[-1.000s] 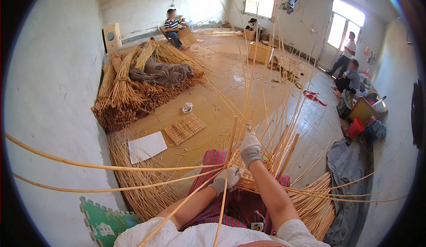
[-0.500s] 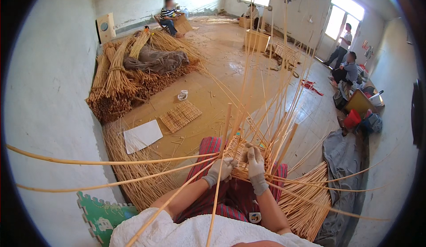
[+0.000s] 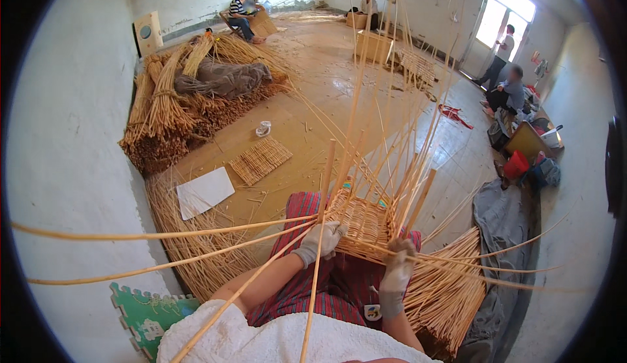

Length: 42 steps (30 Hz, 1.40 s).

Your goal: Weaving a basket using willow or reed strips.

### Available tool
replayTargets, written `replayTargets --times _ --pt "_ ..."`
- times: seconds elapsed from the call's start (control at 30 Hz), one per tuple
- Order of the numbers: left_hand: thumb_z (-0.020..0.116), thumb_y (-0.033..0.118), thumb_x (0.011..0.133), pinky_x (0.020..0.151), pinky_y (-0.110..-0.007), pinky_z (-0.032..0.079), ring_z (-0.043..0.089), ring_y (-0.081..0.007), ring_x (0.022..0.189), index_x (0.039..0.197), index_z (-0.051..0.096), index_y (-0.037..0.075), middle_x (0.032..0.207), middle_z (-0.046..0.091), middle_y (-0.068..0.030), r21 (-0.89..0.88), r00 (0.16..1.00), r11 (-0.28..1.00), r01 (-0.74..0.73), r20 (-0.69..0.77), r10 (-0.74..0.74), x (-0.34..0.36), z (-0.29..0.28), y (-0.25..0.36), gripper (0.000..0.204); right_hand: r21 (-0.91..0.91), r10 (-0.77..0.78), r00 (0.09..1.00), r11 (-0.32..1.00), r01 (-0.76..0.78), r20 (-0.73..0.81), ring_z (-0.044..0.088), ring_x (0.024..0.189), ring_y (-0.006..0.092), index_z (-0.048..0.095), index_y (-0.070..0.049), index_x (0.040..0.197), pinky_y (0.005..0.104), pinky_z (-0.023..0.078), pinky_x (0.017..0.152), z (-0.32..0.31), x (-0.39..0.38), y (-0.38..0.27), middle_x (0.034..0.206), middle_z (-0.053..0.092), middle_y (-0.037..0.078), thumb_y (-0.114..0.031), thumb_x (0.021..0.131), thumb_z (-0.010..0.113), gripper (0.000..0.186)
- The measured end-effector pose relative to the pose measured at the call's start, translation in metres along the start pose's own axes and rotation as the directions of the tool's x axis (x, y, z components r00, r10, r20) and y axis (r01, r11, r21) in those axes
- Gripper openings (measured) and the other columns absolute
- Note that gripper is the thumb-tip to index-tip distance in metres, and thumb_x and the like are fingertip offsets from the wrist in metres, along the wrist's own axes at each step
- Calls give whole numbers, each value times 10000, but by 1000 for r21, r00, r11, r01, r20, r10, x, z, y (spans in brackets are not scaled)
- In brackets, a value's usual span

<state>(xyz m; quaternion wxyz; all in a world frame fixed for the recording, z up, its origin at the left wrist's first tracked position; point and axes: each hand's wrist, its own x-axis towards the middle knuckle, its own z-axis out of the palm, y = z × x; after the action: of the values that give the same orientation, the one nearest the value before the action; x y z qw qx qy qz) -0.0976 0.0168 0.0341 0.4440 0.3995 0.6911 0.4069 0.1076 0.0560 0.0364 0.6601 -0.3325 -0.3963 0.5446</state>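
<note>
On my lap rests a partly woven wicker basket (image 3: 367, 222) with a flat woven base. Long pale rods (image 3: 358, 105) rise from its far and right sides, and thicker stakes stand at its corners. My left hand (image 3: 324, 240), in a pale work glove, is closed on the basket's near left corner. Several long rods (image 3: 163, 237) fan out to the left from there. At the near right corner my gloved right hand (image 3: 397, 268) is closed round a wicker rod (image 3: 467, 273), which is blurred and reaches right. The fingertips of both hands are partly hidden.
Loose rods (image 3: 450, 284) lie right of my lap beside a grey cloth (image 3: 499, 232). Ahead left are a white board (image 3: 204, 193), a woven panel (image 3: 260, 160) and a stack of bundled rods (image 3: 176, 105). Several people sit or stand farther off. A red bucket (image 3: 516, 164) stands right.
My right hand has moved from the basket's near middle to its near right corner, uncovering the woven base. My left hand stays at the left corner. The view has shifted slightly.
</note>
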Motion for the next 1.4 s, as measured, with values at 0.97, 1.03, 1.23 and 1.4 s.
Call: replayTargets --times 0.97,1.03,1.23,1.4 --pt "643 391 973 420 -316 530 640 -160 477 942 642 4 580 623 -65 -258 992 963 78 -79 -102 15 24 -17 388 -76 -306 918 939 334 254 570 1067 196 603 -54 1256 325 482 904 153 123 42 1164 615 58 -278 995 566 346" --pt "669 386 955 441 -304 539 642 -159 485 942 644 10 582 619 -60 -110 995 994 13 -100 -25 20 17 -27 377 219 -368 911 920 326 188 552 903 155 620 -71 1150 311 472 782 105 87 38 1033 602 38 -347 1030 506 322" --pt "750 413 886 481 -290 544 652 -160 519 936 611 18 603 618 -49 -154 996 984 -86 -48 80 37 15 -28 421 152 -249 922 965 212 295 423 594 126 447 -83 922 296 374 473 -10 30 25 766 461 35 -386 1082 397 346" --pt "838 562 740 477 -306 564 660 -162 537 832 532 30 651 625 -80 -151 991 986 68 -105 -84 30 18 -9 621 46 3 997 999 -6 75 454 615 144 467 -81 909 291 411 534 28 4 8 716 456 40 -384 1088 384 362"
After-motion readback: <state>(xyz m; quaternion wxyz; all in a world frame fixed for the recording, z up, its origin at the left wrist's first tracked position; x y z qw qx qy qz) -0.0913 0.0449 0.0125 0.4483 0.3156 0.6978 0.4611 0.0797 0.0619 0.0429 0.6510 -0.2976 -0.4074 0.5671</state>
